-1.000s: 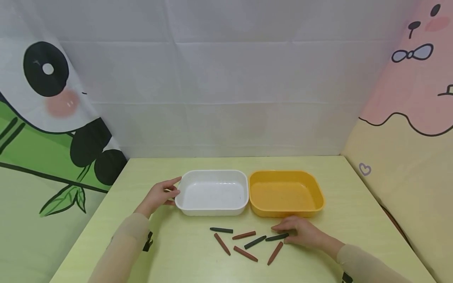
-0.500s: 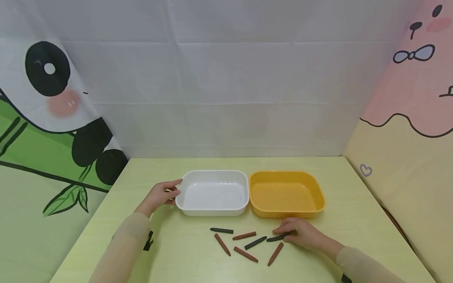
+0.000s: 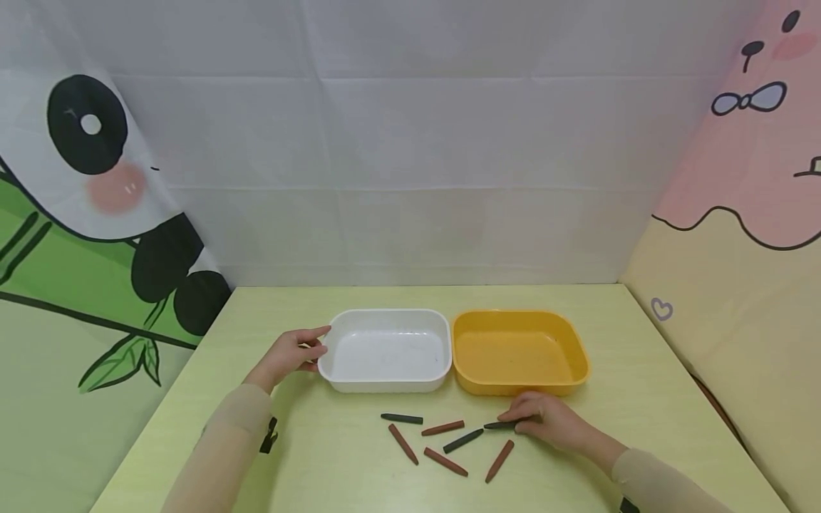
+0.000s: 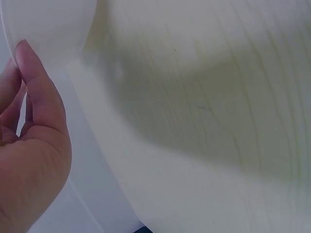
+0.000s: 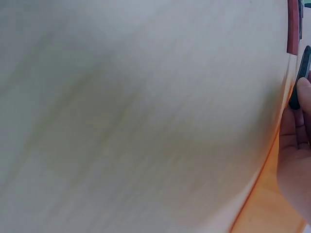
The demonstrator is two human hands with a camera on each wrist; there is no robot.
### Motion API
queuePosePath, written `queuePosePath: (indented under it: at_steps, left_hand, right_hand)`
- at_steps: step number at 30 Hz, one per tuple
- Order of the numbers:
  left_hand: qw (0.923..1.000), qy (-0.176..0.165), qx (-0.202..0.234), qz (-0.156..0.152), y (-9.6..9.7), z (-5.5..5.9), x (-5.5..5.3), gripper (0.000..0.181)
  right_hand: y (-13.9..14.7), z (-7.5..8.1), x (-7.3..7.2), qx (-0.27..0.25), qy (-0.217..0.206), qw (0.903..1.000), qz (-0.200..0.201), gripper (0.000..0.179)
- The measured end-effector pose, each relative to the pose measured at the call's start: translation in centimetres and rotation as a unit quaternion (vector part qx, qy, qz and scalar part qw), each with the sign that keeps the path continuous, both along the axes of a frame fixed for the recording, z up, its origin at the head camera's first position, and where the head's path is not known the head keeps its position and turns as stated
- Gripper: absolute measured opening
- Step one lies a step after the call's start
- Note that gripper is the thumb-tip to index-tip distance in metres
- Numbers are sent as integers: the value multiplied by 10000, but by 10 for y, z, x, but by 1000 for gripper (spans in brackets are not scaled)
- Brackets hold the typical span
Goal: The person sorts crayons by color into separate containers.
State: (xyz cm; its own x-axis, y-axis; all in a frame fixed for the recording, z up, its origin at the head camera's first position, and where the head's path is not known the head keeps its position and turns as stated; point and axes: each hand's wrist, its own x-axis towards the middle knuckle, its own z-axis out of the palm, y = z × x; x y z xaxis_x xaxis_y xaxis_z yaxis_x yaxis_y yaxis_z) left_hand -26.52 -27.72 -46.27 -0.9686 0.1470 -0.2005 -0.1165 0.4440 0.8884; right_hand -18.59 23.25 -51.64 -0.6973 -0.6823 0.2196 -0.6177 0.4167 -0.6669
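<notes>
- Pinching the dark crayon [image 3: 497,425] by one end, the right hand [image 3: 554,420] has thumb and fingertips narrowed onto it, right of the middle of the table [image 3: 321,456]; whether it is fully lifted, I cannot tell.
- With the grip so near one end, the free end could dip or swivel, so an even squeeze and a slow rise seem best.
- Another dark crayon [image 3: 463,440] slants just beside that free end, and a brown crayon [image 3: 499,461] lies nearer the table's front edge, which is out of view; lifting straight up should disturb neither.
- Close behind the knuckles stands the yellow tray [image 3: 513,389]; raising the wrist before reaching toward the table's far edge should avoid a bump.
- Toward the table's left edge, the left hand [image 3: 288,354] touches the rim of the white tray [image 3: 385,387] with fingers extended and spread; light contact is probably enough, since pushing could shove one tray against the other.
</notes>
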Motion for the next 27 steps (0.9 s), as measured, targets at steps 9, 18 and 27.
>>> queuePosePath:
  at_steps: [9, 18, 27]
  left_hand:
    - [10000, -3, 4, -3, 0, -2, -2, 54]
    - [10000, 31, -4, 10, 3, -4, -4, 55]
    - [10000, 57, -50, 16, 6, -3, -5, 55]
  right_hand:
    - [-3, 9, 3, -342, 189, 9992, 13, 23]
    - [-9, 20, 2, -552, 110, 9984, 2, 29]
    - [-12, 35, 1, -762, 299, 9966, 122, 34]
